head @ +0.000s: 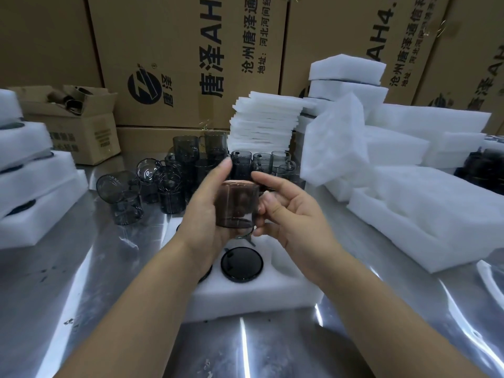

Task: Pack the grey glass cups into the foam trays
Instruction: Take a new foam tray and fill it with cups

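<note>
I hold one grey glass cup (236, 206) in mid-air above a white foam tray (261, 296) on the metal table. My left hand (207, 211) cradles the cup's body from the left and below. My right hand (289, 214) pinches it at the handle side. In the tray, one round pocket holds a cup (242, 264) seen from above; another cup sits partly hidden under my left wrist. Several loose grey cups (174, 181) stand and lie on the table behind my hands.
Stacked foam trays (30, 192) sit at the left and more foam pieces (425, 214) pile up at the right. A stack of thin foam sheets (261, 121) stands behind the cups. Cardboard boxes (191, 58) wall the back; a small open box (81, 126) stands back left.
</note>
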